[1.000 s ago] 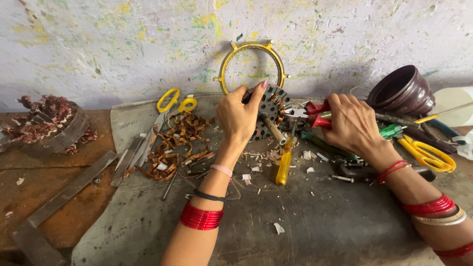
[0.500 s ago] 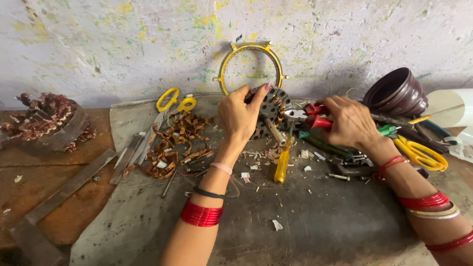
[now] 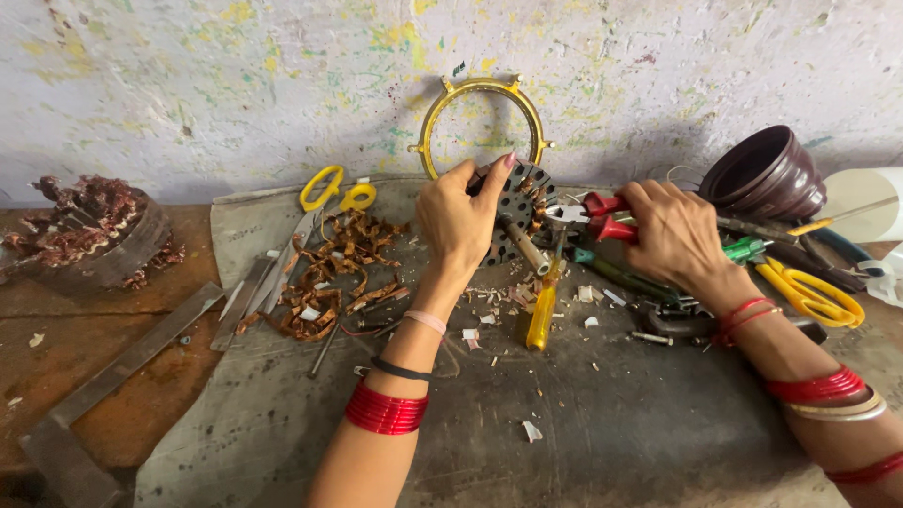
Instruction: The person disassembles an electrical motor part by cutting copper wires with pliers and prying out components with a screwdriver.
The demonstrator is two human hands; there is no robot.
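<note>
My left hand [image 3: 458, 221] grips a round dark slotted motor core [image 3: 520, 209] with a metal shaft sticking out toward me, holding it tilted up on its edge. My right hand [image 3: 673, 230] is closed around the red handles of pliers [image 3: 602, 216], whose jaws meet the core's right edge. A yellow-handled screwdriver [image 3: 542, 310] lies on the grey mat [image 3: 602, 423] just below the core, among small white scraps.
A yellow metal ring [image 3: 428, 127] leans on the wall behind. Yellow scissors [image 3: 337, 191], a heap of copper-brown strips [image 3: 329, 273] and flat metal files [image 3: 254, 296] lie left. A dark bowl [image 3: 762, 174], more scissors [image 3: 814, 292] and tools crowd the right. An old wound coil [image 3: 80, 235] sits far left.
Both hands stay at the core. The right hand with the pliers has shifted slightly against the core's edge; the view has moved a little.
</note>
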